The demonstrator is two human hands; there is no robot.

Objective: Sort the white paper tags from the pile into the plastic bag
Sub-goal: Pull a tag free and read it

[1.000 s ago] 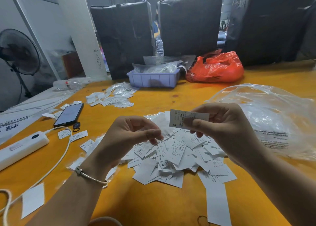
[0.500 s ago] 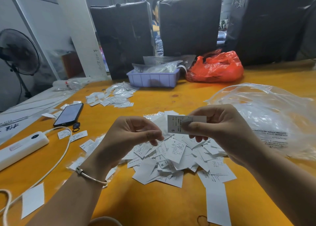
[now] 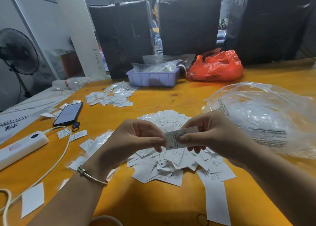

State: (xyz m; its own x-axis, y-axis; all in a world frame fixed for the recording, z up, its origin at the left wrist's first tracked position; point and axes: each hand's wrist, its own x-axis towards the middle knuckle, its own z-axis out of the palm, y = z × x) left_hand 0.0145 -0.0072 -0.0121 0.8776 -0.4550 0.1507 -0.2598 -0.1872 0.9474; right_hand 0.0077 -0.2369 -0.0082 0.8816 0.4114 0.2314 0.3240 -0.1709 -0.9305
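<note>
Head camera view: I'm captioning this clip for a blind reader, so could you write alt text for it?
Two hands, the left hand and the right hand, pinch one white paper tag marked S above a pile of tags on a yellow table. A clear plastic bag lies to the right.

A phone (image 3: 68, 114) lies at the left on the orange table (image 3: 153, 205), near a white power strip (image 3: 20, 148). Far back sit a purple tray (image 3: 152, 79) and a red bag (image 3: 215, 66); a fan (image 3: 17, 52) stands far left.
</note>
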